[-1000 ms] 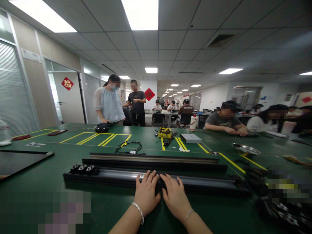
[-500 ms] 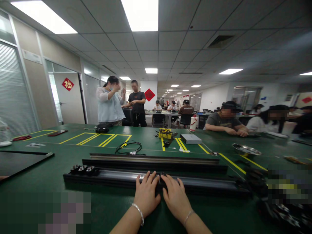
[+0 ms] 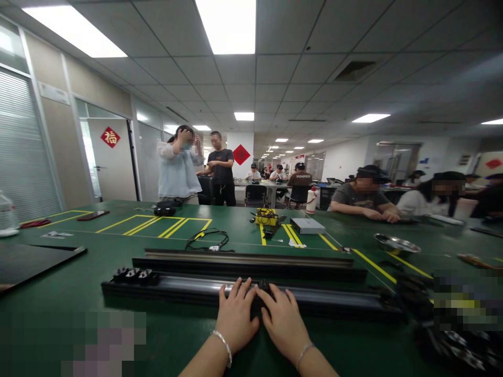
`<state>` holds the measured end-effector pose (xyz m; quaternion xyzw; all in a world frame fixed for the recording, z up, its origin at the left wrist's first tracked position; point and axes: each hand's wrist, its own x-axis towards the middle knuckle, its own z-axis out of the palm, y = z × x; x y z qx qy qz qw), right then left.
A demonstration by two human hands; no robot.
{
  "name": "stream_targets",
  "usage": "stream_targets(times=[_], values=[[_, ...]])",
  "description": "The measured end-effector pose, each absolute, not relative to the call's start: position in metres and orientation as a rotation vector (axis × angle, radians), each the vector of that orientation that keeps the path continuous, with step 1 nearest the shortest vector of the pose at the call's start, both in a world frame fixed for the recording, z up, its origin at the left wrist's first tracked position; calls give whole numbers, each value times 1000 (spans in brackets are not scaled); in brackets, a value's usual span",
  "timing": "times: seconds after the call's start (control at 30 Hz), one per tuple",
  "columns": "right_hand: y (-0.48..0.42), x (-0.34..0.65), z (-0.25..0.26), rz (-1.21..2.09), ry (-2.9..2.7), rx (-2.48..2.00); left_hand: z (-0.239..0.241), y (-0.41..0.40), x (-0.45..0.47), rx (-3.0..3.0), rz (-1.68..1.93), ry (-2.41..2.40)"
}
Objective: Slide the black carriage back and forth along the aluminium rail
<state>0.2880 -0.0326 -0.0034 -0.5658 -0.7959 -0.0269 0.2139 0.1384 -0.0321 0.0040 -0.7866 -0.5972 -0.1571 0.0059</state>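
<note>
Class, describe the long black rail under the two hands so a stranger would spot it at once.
On the green table, long dark strips lie crosswise. The black rail is the nearest, with the left hand and right hand over its middle. Unlike the strips behind, it carries three small black blocks near its left end.

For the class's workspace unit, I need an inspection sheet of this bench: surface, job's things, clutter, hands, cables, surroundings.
Surface: green tabletop with yellow tape.
Job's things: long black channel with three dark blocks near its left end; black strips behind.
Clutter: metal bowl, grey box; blurred dark parts at right.
Hands: left hand and right hand open, fingers apparently resting on the channel; small black part beside the right.
Cables: loose black coil beyond the strips.
Surroundings: seated and standing people, ceiling lights.
</note>
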Motion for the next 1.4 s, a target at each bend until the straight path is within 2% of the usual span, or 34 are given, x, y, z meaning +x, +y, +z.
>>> stream_targets(times=[1.07,1.4], values=[[-34,291,-3,-191,-2187,-1658,-2,-30,139,-2455,-573,-1833],[-32,291,-4,-107,-2177,-1680,-3,-31,137,-2459,-566,-1808]])
